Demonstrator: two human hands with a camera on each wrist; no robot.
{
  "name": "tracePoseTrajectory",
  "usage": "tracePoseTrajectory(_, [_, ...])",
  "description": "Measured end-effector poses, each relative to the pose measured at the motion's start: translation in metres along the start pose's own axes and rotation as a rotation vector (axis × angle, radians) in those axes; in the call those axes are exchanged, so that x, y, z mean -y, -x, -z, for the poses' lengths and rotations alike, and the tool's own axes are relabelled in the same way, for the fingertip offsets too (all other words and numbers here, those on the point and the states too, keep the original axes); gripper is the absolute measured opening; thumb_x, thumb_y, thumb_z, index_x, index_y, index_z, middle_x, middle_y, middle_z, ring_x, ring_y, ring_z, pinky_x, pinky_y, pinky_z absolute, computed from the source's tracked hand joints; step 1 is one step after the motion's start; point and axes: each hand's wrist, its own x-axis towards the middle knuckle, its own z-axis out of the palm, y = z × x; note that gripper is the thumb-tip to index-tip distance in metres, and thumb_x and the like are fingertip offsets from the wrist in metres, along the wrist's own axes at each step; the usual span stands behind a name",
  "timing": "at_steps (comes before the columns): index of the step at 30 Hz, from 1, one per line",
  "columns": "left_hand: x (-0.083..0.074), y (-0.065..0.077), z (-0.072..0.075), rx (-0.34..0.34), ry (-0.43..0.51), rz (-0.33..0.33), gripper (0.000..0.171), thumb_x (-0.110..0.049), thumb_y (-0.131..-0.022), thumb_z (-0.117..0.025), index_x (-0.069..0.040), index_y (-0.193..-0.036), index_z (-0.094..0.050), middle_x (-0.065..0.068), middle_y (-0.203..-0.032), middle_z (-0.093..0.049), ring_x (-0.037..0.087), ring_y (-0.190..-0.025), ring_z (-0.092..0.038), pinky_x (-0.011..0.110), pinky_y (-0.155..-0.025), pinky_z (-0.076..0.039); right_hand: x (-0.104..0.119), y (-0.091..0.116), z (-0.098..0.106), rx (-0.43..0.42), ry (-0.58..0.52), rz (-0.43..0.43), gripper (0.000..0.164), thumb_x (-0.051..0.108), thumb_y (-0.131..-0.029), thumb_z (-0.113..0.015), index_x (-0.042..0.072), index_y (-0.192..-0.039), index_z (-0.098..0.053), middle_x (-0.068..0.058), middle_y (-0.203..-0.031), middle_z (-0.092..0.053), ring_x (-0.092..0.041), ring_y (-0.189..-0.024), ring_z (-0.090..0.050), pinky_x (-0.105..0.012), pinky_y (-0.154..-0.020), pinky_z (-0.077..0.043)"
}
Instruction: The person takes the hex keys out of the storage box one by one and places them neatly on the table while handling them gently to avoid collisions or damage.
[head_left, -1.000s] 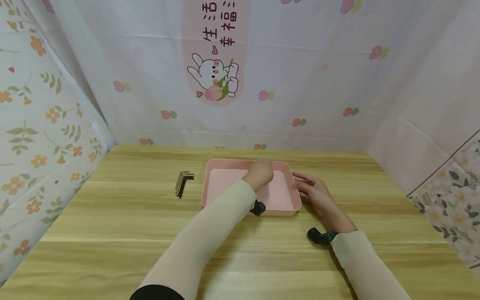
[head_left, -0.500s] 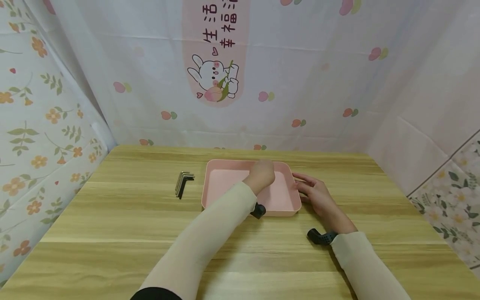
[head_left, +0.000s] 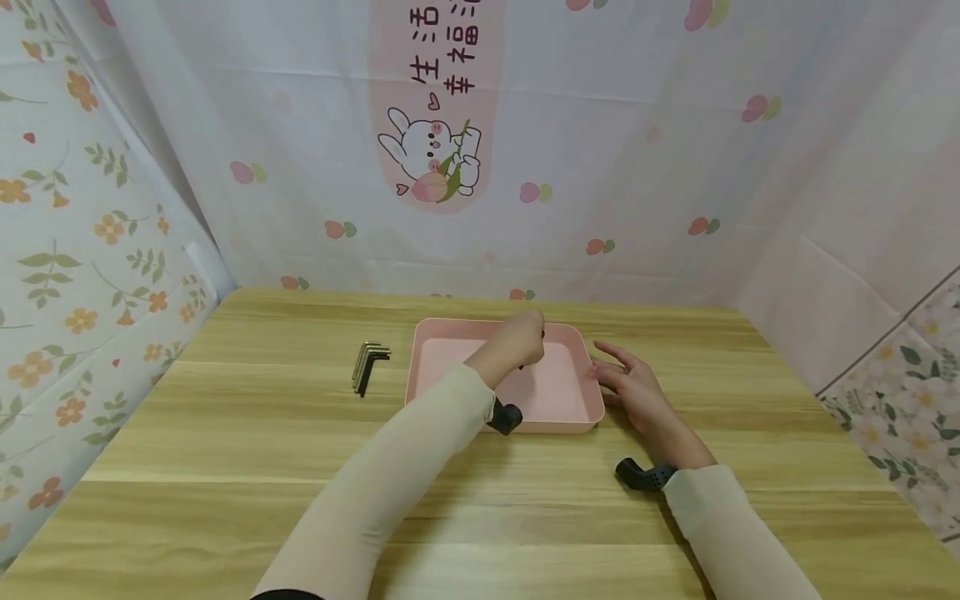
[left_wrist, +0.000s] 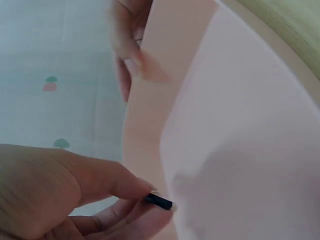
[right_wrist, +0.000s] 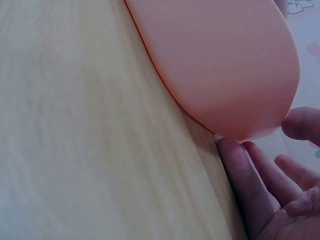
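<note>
My left hand (head_left: 512, 343) is over the pink tray (head_left: 558, 392), thumb and fingers pinching a small black hex key (left_wrist: 159, 201). Only a short end of this key sticks out of the fingers in the left wrist view; the rest is mostly hidden by the hand. At the tray's right end, my right hand (head_left: 637, 392) touches the outside wall with fingers spread and fairly straight. The right wrist view shows its fingertips against that wall and rim. Left of the tray, several hex keys (head_left: 367, 367), brass-coloured and black, lie side by side on the table.
The wooden table (head_left: 225, 467) extends around the tray. Behind it hangs a printed white curtain (head_left: 637, 150), with a flowered cloth (head_left: 82, 250) at the left. Each wrist wears a black camera band (head_left: 645, 475).
My left hand has shifted slightly left and turned, so dark bits of the hex key now show beside it. The right hand stays at the tray's end, one finger lifted slightly off the rim.
</note>
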Motion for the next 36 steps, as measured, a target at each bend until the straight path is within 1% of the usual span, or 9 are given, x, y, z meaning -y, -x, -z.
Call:
tracePoseTrajectory(5, [0.01, 0.016, 0.009, -0.076, 0.076, -0.089, 0.051, 0.001, -0.094, -0.063, -0.005, -0.143, -0.053, 0.011, -0.141, -0.06, 0.02, -0.095, -0.063, 0.024, -0.055, -0.043, -0.001, 0.0, -0.001, -0.007, 0.01, 0.003, 0.072, 0.023, -0.102, -0.061, 0.009, -0.162, -0.023, -0.027, -0.154, -0.043, 0.004, -0.101, -0.068, -0.023, -0.082, -0.06])
tracePoseTrajectory(8, [0.019, 0.027, 0.012, -0.097, 0.152, -0.119, 0.052, 0.002, -0.093, -0.064, -0.006, -0.143, -0.053, 0.014, -0.133, -0.063, 0.021, -0.087, -0.061, 0.025, -0.055, -0.043, -0.001, 0.002, 0.0, -0.003, 0.017, 0.01, 0.07, 0.023, -0.103, -0.061, 0.009, -0.161, -0.025, -0.023, -0.151, -0.049, 0.004, -0.102, -0.069, -0.023, -0.082, -0.06])
tracePoseTrajectory(13, [0.033, 0.045, 0.012, -0.089, 0.274, -0.148, 0.055, 0.003, -0.095, -0.062, -0.011, -0.147, -0.05, 0.013, -0.101, -0.067, 0.017, -0.075, -0.055, 0.026, -0.055, -0.04, 0.0, 0.003, 0.003, -0.005, 0.028, 0.009, 0.07, 0.025, -0.103, -0.06, 0.007, -0.161, -0.025, -0.007, -0.138, -0.063, 0.004, -0.101, -0.068, -0.024, -0.082, -0.06])
tracePoseTrajectory(16, [0.042, 0.056, 0.013, -0.097, 0.328, -0.146, 0.061, 0.002, -0.097, -0.061, -0.016, -0.153, -0.044, 0.011, -0.101, -0.064, 0.018, -0.074, -0.054, 0.027, -0.056, -0.04, 0.001, 0.003, 0.005, -0.009, 0.025, 0.003, 0.07, 0.025, -0.102, -0.061, 0.008, -0.16, -0.026, -0.001, -0.133, -0.065, 0.004, -0.101, -0.068, -0.024, -0.082, -0.06])
tracePoseTrajectory(19, [0.052, 0.067, 0.014, -0.124, 0.368, -0.15, 0.063, 0.002, -0.097, -0.06, -0.019, -0.154, -0.044, 0.011, -0.105, -0.063, 0.019, -0.071, -0.054, 0.027, -0.056, -0.038, 0.002, 0.003, 0.005, -0.012, 0.026, -0.002, 0.071, 0.025, -0.102, -0.062, 0.007, -0.161, -0.026, -0.004, -0.136, -0.063, 0.005, -0.101, -0.068, -0.023, -0.082, -0.06])
tracePoseTrajectory(22, [0.063, 0.079, 0.017, -0.166, 0.376, -0.158, 0.062, 0.004, -0.095, -0.061, -0.019, -0.151, -0.048, 0.011, -0.104, -0.064, 0.019, -0.066, -0.054, 0.025, -0.055, -0.037, 0.003, 0.003, 0.004, -0.006, 0.018, 0.0, 0.071, 0.024, -0.102, -0.063, 0.007, -0.16, -0.026, -0.006, -0.138, -0.062, 0.004, -0.102, -0.068, -0.023, -0.082, -0.06])
tracePoseTrajectory(29, [0.085, 0.105, 0.024, -0.265, 0.326, -0.178, 0.06, 0.004, -0.091, -0.063, -0.017, -0.147, -0.054, 0.009, -0.096, -0.068, 0.015, -0.062, -0.055, 0.023, -0.053, -0.038, 0.003, 0.002, -0.001, 0.006, -0.004, 0.004, 0.069, 0.022, -0.102, -0.061, 0.006, -0.16, -0.027, -0.001, -0.131, -0.066, 0.004, -0.101, -0.068, -0.022, -0.08, -0.06])
tracePoseTrajectory(33, [0.098, 0.118, 0.03, -0.28, 0.338, -0.159, 0.058, 0.002, -0.091, -0.062, -0.019, -0.145, -0.056, 0.009, -0.097, -0.066, 0.016, -0.065, -0.055, 0.024, -0.053, -0.039, 0.002, 0.002, -0.001, 0.003, 0.003, 0.002, 0.069, 0.023, -0.102, -0.061, 0.006, -0.16, -0.027, -0.007, -0.138, -0.062, 0.005, -0.101, -0.067, -0.022, -0.081, -0.06])
tracePoseTrajectory(36, [0.108, 0.123, 0.035, -0.283, 0.362, -0.136, 0.058, 0.001, -0.09, -0.063, -0.02, -0.143, -0.057, 0.009, -0.098, -0.065, 0.016, -0.07, -0.061, 0.024, -0.056, -0.044, 0.001, 0.0, -0.001, 0.0, -0.011, 0.001, 0.069, 0.022, -0.102, -0.062, 0.007, -0.16, -0.027, 0.001, -0.129, -0.067, 0.005, -0.1, -0.068, -0.022, -0.08, -0.06])
